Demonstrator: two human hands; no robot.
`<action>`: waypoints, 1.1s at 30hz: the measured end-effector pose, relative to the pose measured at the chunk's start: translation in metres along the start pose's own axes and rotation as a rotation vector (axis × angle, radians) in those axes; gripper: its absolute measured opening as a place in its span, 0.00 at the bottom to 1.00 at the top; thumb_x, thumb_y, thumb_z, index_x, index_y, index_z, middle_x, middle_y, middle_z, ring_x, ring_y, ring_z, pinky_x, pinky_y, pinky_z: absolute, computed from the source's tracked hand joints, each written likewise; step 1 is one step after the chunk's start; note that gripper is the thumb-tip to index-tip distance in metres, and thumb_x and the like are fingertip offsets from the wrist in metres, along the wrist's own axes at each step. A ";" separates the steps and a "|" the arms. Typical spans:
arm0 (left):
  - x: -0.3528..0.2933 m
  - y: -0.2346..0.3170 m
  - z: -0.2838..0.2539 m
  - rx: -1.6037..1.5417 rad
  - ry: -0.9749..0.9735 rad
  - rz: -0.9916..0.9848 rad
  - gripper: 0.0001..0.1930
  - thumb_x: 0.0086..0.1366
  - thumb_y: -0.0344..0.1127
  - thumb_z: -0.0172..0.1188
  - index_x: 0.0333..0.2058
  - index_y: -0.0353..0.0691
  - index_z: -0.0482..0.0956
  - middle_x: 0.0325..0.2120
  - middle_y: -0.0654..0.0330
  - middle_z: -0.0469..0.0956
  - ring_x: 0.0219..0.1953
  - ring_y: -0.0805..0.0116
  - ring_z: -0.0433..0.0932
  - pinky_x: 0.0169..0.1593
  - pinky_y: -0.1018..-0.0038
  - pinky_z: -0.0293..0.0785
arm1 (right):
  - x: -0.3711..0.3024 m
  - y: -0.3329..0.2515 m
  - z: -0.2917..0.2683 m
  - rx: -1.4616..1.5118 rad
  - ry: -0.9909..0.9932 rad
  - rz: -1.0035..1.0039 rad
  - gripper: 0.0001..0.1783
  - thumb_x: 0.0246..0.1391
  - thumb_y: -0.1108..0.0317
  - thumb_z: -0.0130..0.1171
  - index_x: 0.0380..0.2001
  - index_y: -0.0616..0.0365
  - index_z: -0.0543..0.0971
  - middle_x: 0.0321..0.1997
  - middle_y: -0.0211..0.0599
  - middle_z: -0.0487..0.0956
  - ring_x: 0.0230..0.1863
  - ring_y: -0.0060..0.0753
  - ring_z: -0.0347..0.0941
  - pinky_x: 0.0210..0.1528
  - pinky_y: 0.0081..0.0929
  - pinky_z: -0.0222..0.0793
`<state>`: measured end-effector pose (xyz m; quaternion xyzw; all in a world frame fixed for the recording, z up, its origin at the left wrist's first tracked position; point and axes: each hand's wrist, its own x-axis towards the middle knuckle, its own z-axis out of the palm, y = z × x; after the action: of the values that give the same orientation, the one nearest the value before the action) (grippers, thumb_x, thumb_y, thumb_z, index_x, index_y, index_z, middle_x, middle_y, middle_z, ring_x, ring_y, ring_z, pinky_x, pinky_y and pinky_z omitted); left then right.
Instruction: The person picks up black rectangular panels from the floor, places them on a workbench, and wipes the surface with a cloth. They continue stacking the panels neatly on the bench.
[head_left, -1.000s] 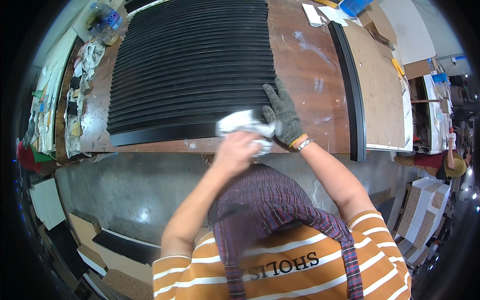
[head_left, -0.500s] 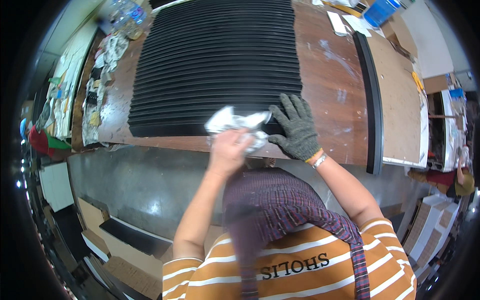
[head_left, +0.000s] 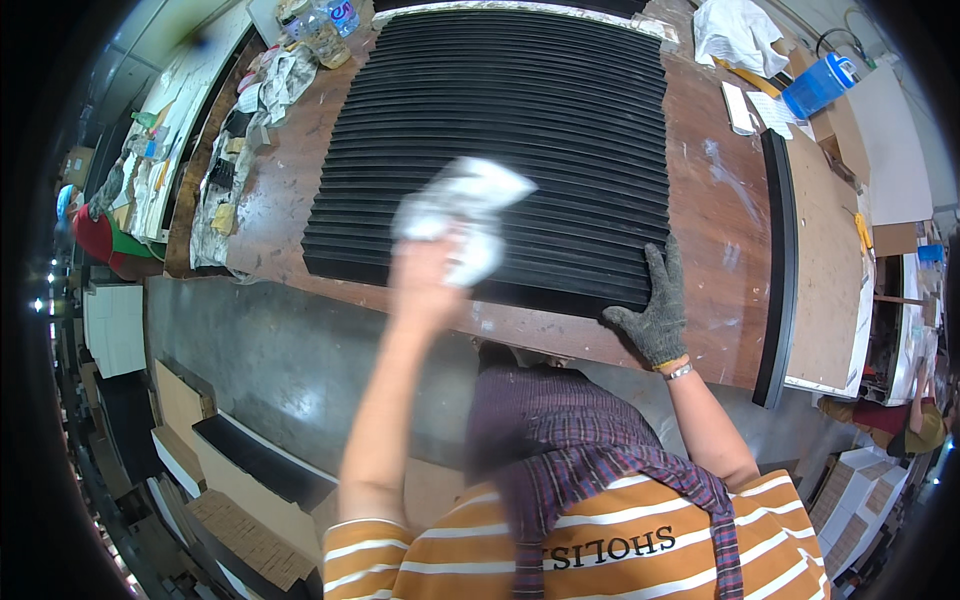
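Note:
Long black strips [head_left: 520, 110] lie side by side in a ribbed row across the brown worktable [head_left: 715, 255]. My bare left hand [head_left: 428, 270], blurred by motion, is closed on a crumpled white cloth [head_left: 478, 190] over the near left part of the strips. Whether the cloth touches them cannot be made out. At the row's near right corner rests my right hand [head_left: 658, 312] in a dark grey knit glove. Its thumb is spread toward the near edge and its fingers stretch along the strip ends.
A separate black bar [head_left: 776, 270] lies along the table's right side, beside a brown board [head_left: 822, 270]. A blue bottle [head_left: 818, 86] and a white cloth [head_left: 738, 38] are far right. Clear plastic bottles [head_left: 322, 38] stand far left. Other people are at both sides.
My left hand has carried the white cloth from the near edge away from me, farther over the strips. My right hand has shifted to the strips' right ends. The whole view has swung.

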<state>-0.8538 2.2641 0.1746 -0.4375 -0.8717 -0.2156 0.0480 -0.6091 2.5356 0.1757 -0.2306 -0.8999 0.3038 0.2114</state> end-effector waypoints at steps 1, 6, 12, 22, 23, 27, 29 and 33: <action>-0.008 -0.048 -0.030 -0.148 0.044 -0.171 0.24 0.63 0.32 0.58 0.59 0.40 0.77 0.48 0.46 0.80 0.51 0.47 0.78 0.55 0.58 0.72 | 0.000 0.001 0.000 -0.002 -0.017 -0.003 0.65 0.21 0.56 0.85 0.68 0.55 0.65 0.78 0.56 0.50 0.77 0.61 0.49 0.76 0.51 0.50; 0.021 -0.095 -0.115 -0.191 0.409 -0.587 0.13 0.67 0.32 0.58 0.48 0.35 0.82 0.38 0.49 0.86 0.38 0.58 0.84 0.46 0.64 0.77 | -0.001 0.002 -0.001 -0.012 -0.020 -0.017 0.66 0.21 0.54 0.85 0.69 0.54 0.64 0.79 0.57 0.48 0.77 0.61 0.49 0.75 0.51 0.51; 0.065 0.054 0.007 -0.030 -0.081 0.288 0.23 0.61 0.35 0.59 0.56 0.43 0.78 0.53 0.50 0.79 0.55 0.51 0.77 0.61 0.57 0.70 | 0.000 -0.003 -0.002 -0.001 -0.023 -0.001 0.65 0.22 0.54 0.84 0.69 0.52 0.64 0.79 0.57 0.49 0.76 0.61 0.50 0.74 0.52 0.53; 0.059 -0.225 -0.144 -0.800 0.502 -0.696 0.12 0.71 0.31 0.56 0.48 0.30 0.80 0.39 0.56 0.84 0.39 0.69 0.81 0.45 0.70 0.76 | 0.000 -0.006 -0.005 -0.057 -0.040 0.064 0.64 0.20 0.54 0.84 0.68 0.50 0.66 0.78 0.58 0.51 0.75 0.61 0.53 0.73 0.51 0.56; 0.076 -0.214 -0.138 -1.174 0.483 -0.563 0.13 0.71 0.31 0.56 0.50 0.30 0.78 0.41 0.56 0.84 0.39 0.69 0.81 0.45 0.71 0.77 | 0.000 -0.006 -0.005 -0.052 -0.040 0.067 0.64 0.19 0.54 0.84 0.67 0.50 0.66 0.78 0.58 0.51 0.75 0.61 0.53 0.73 0.51 0.56; 0.154 -0.128 -0.059 -0.029 0.259 -0.467 0.24 0.65 0.42 0.64 0.54 0.34 0.76 0.44 0.47 0.81 0.42 0.52 0.82 0.49 0.62 0.78 | 0.001 -0.006 -0.005 -0.033 -0.014 0.017 0.64 0.19 0.54 0.85 0.67 0.49 0.67 0.77 0.59 0.52 0.75 0.62 0.53 0.73 0.52 0.56; 0.166 -0.056 -0.007 0.344 0.021 -0.255 0.31 0.58 0.46 0.67 0.58 0.38 0.76 0.62 0.40 0.65 0.65 0.46 0.65 0.66 0.52 0.60 | 0.002 -0.006 -0.004 -0.030 -0.007 0.008 0.64 0.20 0.53 0.84 0.67 0.49 0.67 0.77 0.59 0.53 0.75 0.62 0.53 0.73 0.52 0.56; 0.160 0.114 0.079 -0.628 -0.180 0.101 0.14 0.62 0.35 0.62 0.44 0.37 0.84 0.56 0.46 0.73 0.61 0.52 0.69 0.65 0.56 0.64 | 0.002 -0.007 -0.005 -0.025 -0.085 0.105 0.64 0.25 0.46 0.82 0.69 0.49 0.65 0.76 0.58 0.54 0.75 0.62 0.52 0.74 0.52 0.54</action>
<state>-0.8537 2.4754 0.1854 -0.4908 -0.7407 -0.4316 -0.1556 -0.6101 2.5342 0.1840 -0.2669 -0.8985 0.3127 0.1541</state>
